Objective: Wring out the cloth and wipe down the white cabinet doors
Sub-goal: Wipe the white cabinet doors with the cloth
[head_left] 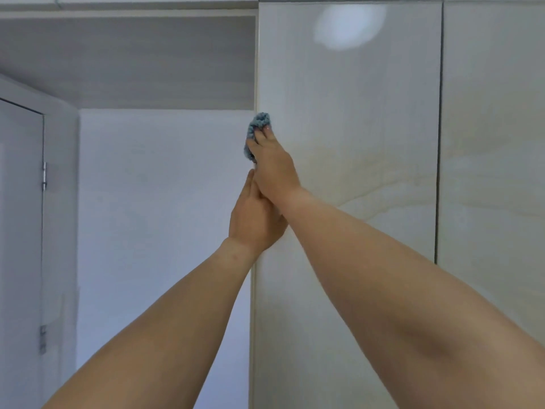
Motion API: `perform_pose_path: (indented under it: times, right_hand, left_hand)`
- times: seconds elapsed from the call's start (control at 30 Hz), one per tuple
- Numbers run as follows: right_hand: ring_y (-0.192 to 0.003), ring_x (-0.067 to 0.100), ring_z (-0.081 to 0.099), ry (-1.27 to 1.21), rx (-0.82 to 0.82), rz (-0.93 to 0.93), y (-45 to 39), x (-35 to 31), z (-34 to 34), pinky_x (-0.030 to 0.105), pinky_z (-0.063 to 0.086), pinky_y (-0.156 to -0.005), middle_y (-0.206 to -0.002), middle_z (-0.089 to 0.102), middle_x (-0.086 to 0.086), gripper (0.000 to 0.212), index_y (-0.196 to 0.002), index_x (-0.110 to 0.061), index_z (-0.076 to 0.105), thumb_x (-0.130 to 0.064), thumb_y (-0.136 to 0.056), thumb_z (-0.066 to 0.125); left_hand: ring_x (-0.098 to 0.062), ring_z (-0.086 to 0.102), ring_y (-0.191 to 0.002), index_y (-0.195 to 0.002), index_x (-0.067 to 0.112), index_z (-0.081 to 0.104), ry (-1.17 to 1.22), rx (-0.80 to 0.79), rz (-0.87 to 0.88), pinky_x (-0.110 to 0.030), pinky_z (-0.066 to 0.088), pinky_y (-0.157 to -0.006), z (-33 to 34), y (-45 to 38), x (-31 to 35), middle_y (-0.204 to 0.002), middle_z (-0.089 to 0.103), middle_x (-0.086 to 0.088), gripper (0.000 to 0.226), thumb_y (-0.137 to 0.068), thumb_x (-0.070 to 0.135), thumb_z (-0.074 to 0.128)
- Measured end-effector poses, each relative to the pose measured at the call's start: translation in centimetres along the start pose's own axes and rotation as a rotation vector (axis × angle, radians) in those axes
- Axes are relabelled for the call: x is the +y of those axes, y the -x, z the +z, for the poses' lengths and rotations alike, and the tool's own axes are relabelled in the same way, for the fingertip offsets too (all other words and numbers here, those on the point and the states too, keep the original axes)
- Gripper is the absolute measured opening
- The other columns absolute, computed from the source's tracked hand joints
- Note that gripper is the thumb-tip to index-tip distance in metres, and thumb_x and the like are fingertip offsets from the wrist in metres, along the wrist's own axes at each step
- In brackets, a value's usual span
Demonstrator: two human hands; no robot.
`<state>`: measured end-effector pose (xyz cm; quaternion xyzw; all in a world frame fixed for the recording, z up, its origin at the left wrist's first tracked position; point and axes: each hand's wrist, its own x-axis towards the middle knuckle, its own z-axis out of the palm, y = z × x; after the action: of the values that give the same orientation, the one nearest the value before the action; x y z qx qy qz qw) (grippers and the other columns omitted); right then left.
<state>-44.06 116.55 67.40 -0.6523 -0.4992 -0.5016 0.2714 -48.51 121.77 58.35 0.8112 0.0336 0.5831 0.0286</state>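
A small blue-grey cloth (257,125) is bunched against the left edge of a tall glossy white cabinet door (354,143). My right hand (274,166) reaches up and presses the cloth onto that edge, fingers stretched over it. My left hand (255,219) sits just below, fingers straight, resting on the door's edge and touching the right wrist. Most of the cloth is hidden under the right hand.
A second white cabinet door (495,143) adjoins on the right, split by a dark vertical gap. To the left is a recess with a pale wall (165,202) and a ceiling overhang. A hinged door (20,231) stands at the far left.
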Motion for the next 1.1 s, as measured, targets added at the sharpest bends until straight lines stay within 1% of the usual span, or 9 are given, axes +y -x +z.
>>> perform_pose_path:
  times: [0.1,0.3,0.47,0.67,0.77,0.83,0.9,1.0,1.1]
  right_hand:
    - [-0.147,0.02,0.024,0.062,0.024,-0.019,1.6,4.3,-2.5,0.03,0.035,-0.108,-0.153,0.039,0.006,0.049,-0.138,-0.006,0.052,0.005,-0.09,0.047]
    - [-0.146,0.027,0.026,0.265,0.301,0.541,10.5,18.4,-11.3,0.041,0.039,-0.107,-0.154,0.037,0.012,0.051,-0.143,-0.006,0.045,0.0,-0.092,0.043]
    - [-0.149,0.026,0.015,0.255,0.338,0.774,10.0,18.5,-12.2,0.04,0.028,-0.113,-0.159,0.026,0.011,0.053,-0.147,-0.005,0.036,-0.001,-0.094,0.04]
    - [-0.147,0.024,0.024,0.098,0.208,0.275,4.6,7.2,-3.4,0.031,0.037,-0.106,-0.156,0.033,0.013,0.048,-0.141,-0.004,0.047,-0.005,-0.093,0.044]
    - [-0.149,0.02,0.016,0.055,-0.008,0.007,3.2,0.8,0.2,0.025,0.026,-0.112,-0.158,0.03,0.007,0.053,-0.144,-0.005,0.045,0.001,-0.091,0.05]
    - [-0.15,0.019,0.014,0.06,-0.027,-0.014,2.6,0.1,0.9,0.025,0.022,-0.115,-0.158,0.029,0.006,0.053,-0.145,-0.006,0.043,0.002,-0.092,0.047]
    - [-0.147,0.022,0.024,0.121,-0.015,-0.046,3.2,2.0,0.1,0.031,0.032,-0.112,-0.153,0.038,0.008,0.047,-0.14,-0.006,0.049,-0.003,-0.094,0.048]
    - [-0.11,0.036,0.059,0.274,0.195,-0.059,6.0,7.5,-3.2,0.04,0.052,-0.089,-0.121,0.065,0.014,0.029,-0.113,-0.004,0.068,-0.004,-0.085,0.06]
    - [-0.098,0.035,0.056,0.422,0.336,0.16,9.9,14.3,-8.1,0.042,0.049,-0.083,-0.111,0.06,0.015,0.026,-0.106,-0.007,0.067,-0.002,-0.082,0.059]
  left_hand:
    - [-0.031,0.008,-0.154,-0.155,-0.004,0.019,-0.109,-0.074,-0.065,-0.038,0.017,-0.125,0.2,-0.5,1.1,-0.164,0.012,-0.021,0.093,-0.09,0.049,0.059]
    - [-0.035,-0.001,-0.154,-0.154,-0.008,0.014,-0.231,-0.119,-0.064,-0.04,0.013,-0.125,0.4,-0.2,1.7,-0.164,0.001,-0.026,0.099,-0.091,0.056,0.056]
    - [-0.035,-0.006,-0.154,-0.154,-0.008,0.009,-0.21,-0.123,-0.071,-0.04,0.014,-0.125,0.8,-0.2,1.9,-0.164,-0.003,-0.024,0.106,-0.089,0.059,0.058]
    - [-0.038,-0.003,-0.153,-0.153,-0.011,0.012,-0.232,-0.148,-0.041,-0.042,0.011,-0.126,1.0,1.2,1.0,-0.163,0.002,-0.028,0.103,-0.089,0.057,0.057]
    - [-0.042,0.011,-0.151,-0.155,-0.006,0.012,-0.252,-0.077,0.064,-0.05,0.017,-0.123,1.2,2.2,0.8,-0.16,0.019,-0.03,0.068,-0.107,0.041,0.022]
    - [-0.045,0.024,-0.147,-0.153,-0.007,0.019,-0.225,-0.024,0.074,-0.054,0.024,-0.12,1.6,2.0,0.7,-0.155,0.031,-0.031,0.056,-0.108,0.025,0.027]
    - [-0.042,0.008,-0.152,-0.155,-0.005,0.014,-0.268,-0.091,0.057,-0.048,0.012,-0.125,1.8,1.7,0.8,-0.161,0.018,-0.028,0.072,-0.103,0.04,0.034]
    - [-0.039,0.001,-0.153,-0.152,-0.013,0.016,-0.226,-0.12,-0.039,-0.042,0.013,-0.126,1.9,1.9,0.6,-0.162,0.009,-0.029,0.089,-0.092,0.041,0.055]
    - [-0.041,0.004,-0.153,-0.15,-0.016,0.018,-0.222,-0.096,-0.066,-0.045,0.019,-0.124,1.8,2.1,1.8,-0.161,0.01,-0.031,0.085,-0.092,0.034,0.056]
